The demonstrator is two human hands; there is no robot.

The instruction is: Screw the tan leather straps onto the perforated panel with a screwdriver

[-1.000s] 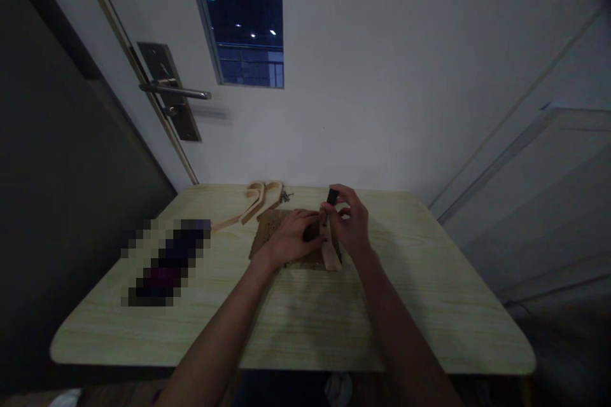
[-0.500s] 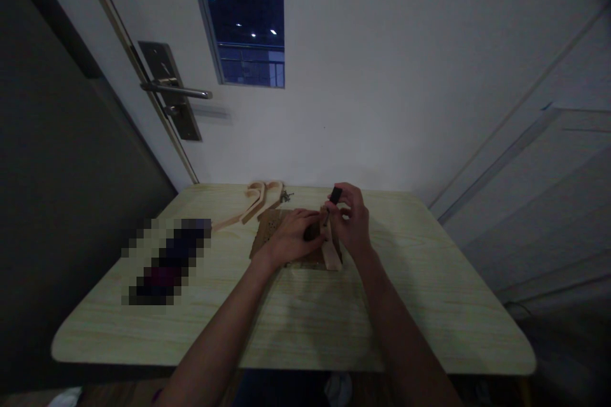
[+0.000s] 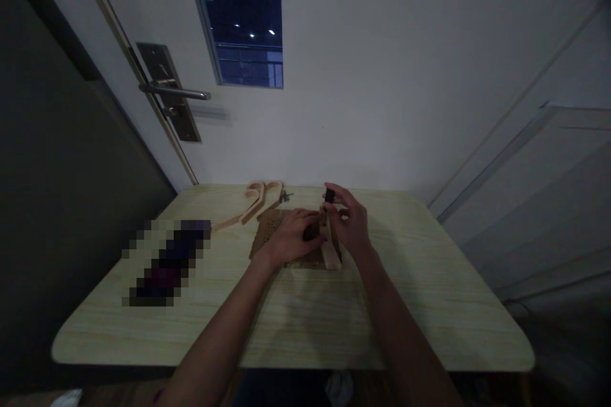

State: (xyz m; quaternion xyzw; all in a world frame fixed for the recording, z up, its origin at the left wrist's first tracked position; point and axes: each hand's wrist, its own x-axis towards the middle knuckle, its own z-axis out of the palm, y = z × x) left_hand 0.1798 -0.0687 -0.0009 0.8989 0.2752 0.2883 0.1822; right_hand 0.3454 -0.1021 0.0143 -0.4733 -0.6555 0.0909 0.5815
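Note:
A brown board with cut-out patterns [image 3: 268, 235] lies on the table, and a pale wooden piece [image 3: 330, 255] stands along its right side. My left hand [image 3: 292, 234] rests over the board, its thumb and fingertips curved against the left side of the wooden piece. In my right hand [image 3: 351, 219] is a short screwdriver with a black handle [image 3: 330, 195], pinched between thumb and fingers. It stands almost upright over the far part of the wooden piece. Its tip and any screw under it are too small to make out.
Curved wooden pieces [image 3: 255, 200] lie at the back left of the table [image 3: 443, 305], beside a small heap of screws [image 3: 287, 196]. A pixelated dark object [image 3: 169, 264] lies at the left. Behind the table stands a white door with a metal handle [image 3: 184, 93].
The screwdriver's handle has swung left and now stands more upright. My right hand's fingers have shifted with it. My left hand has stayed in place.

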